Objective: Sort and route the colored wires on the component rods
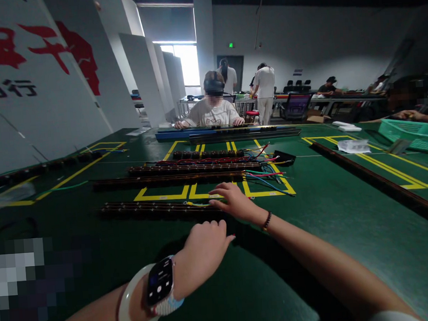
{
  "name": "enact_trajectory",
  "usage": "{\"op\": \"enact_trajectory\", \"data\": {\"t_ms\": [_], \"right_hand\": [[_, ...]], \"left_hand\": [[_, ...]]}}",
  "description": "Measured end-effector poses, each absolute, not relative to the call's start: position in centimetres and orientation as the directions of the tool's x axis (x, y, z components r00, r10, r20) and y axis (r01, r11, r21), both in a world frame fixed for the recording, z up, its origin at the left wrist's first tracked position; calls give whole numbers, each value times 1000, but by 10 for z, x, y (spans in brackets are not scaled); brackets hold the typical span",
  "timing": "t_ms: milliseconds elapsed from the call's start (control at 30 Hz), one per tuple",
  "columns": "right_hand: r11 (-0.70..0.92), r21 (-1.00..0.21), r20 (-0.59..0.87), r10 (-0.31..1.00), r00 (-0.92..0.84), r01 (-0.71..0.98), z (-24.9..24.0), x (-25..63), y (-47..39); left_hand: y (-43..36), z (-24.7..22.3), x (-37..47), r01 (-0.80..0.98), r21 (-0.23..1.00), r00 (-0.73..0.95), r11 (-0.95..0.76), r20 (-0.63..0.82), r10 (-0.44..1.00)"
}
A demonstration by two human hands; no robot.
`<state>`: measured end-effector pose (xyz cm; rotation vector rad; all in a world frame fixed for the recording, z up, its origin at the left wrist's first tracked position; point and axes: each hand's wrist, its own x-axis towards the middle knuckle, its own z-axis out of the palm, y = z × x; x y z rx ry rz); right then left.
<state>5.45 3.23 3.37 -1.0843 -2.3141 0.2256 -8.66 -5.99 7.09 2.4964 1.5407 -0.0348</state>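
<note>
My left hand, with a smartwatch and a pale bangle on its wrist, is over the near table. Its fingers curl under and the thumb points right; whatever they may hold is hidden. Just beyond it, my right hand, wearing a dark bead bracelet, reaches over the right end of the nearest long dark strip. The right fingers are stretched out and apart, close to a yellow-green wire with a ring terminal. I cannot tell whether they touch the strip.
More dark strips with coloured wires lie behind, among yellow tape outlines on the green table. Another long strip runs along the right, near a green basket. A person sits opposite by blue-edged rails.
</note>
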Motion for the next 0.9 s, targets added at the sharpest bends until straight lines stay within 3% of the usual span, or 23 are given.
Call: {"op": "enact_trajectory", "data": {"t_ms": [133, 233, 300, 400, 467, 533, 633, 767, 900], "right_hand": [[722, -175, 343, 682, -646, 669, 39, 24, 36], [701, -123, 323, 697, -640, 702, 43, 18, 34], [681, -181, 378, 715, -589, 710, 48, 23, 32], [646, -455, 443, 761, -474, 613, 60, 45, 31], [597, -636, 404, 797, -448, 489, 70, 70, 33], [552, -730, 309, 793, -525, 404, 79, 99, 36], [482, -784, 112, 729, -675, 391, 87, 144, 40], [450, -741, -59, 696, -715, 499, 79, 182, 47], [407, -752, -51, 749, -661, 518, 55, 178, 55]], "left_hand": [[-54, 65, -89, 918, 166, 382, -360, -127, 915], [-47, 64, -91, 922, 138, 383, -363, -177, 907], [-43, 63, -92, 897, 168, 436, -410, -169, 884], [-39, 59, -94, 854, 289, 486, -433, -145, 862], [-36, 58, -95, 837, 359, 487, -412, -148, 861], [-32, 59, -97, 817, 423, 493, -392, -161, 855], [-26, 59, -97, 757, 581, 519, -298, -258, 815], [-18, 50, -94, 555, 832, 605, -4, -400, 688], [-16, 38, -90, 308, 922, 669, 236, -385, 636]]}}
